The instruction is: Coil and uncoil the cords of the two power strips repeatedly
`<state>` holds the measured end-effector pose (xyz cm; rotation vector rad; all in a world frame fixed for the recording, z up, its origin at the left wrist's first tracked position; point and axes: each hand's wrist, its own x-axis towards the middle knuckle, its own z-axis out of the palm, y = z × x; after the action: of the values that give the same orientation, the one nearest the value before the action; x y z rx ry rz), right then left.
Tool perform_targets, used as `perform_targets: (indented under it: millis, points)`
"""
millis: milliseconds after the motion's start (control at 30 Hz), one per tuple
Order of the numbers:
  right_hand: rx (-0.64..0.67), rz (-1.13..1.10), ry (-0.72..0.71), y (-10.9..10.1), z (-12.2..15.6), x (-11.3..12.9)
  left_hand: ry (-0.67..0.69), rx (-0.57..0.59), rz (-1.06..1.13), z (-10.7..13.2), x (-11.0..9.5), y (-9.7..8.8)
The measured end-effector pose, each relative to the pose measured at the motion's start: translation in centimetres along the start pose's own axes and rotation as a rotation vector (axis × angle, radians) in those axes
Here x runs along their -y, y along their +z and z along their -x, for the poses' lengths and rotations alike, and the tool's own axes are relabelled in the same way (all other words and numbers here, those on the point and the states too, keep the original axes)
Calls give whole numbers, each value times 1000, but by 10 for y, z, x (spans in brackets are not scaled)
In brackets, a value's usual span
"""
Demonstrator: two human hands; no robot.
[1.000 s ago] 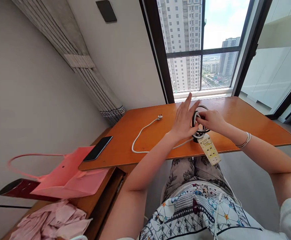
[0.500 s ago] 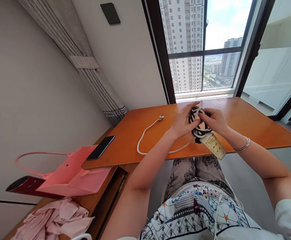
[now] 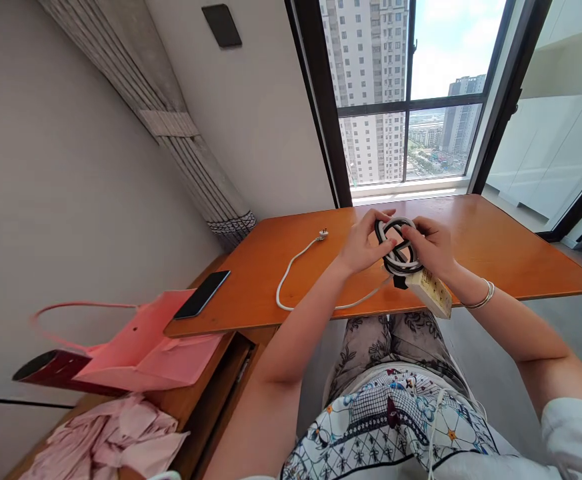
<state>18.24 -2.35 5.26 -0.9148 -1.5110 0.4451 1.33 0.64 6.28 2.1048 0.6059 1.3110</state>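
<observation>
Over the near part of an orange-brown table (image 3: 501, 250), a coil of black and white cable (image 3: 405, 269) is held between two bare hands. The left hand (image 3: 363, 248) grasps the coil's left side, thumb laid across it; the right hand (image 3: 431, 250), with a bracelet (image 3: 485, 293) at its wrist, pinches the right side. Below the right hand, a cream power strip (image 3: 429, 293) hangs tilted beside the coil. White cord (image 3: 281, 287) passes behind the left forearm, curving to a plug (image 3: 323, 235) on the tabletop. Farther left, a phone (image 3: 202, 295) lies at the table's edge, near a pink bag (image 3: 143, 340).
</observation>
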Motion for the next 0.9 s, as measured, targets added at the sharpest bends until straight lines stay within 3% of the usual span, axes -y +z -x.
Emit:
perform_targets:
  millis: [133, 333, 467, 600, 700, 900]
  points:
    - [-74, -51, -7, 2, -2, -1, -29, -55, 90, 0, 0, 5]
    - [59, 4, 17, -3, -9, 1, -104, -46, 92, 1, 8, 2]
    - [-81, -45, -27, -3, -8, 2, -101, -24, 198, -6, 4, 7]
    - [-204, -164, -3, 4, -10, -3, -113, -129, 181, -3, 4, 13]
    - [-111, -163, 23, 5, -17, -5, -119, -240, 88, 4, 10, 14]
    - [316, 123, -44, -16, -42, 14, -76, -311, 40, 0, 15, 17]
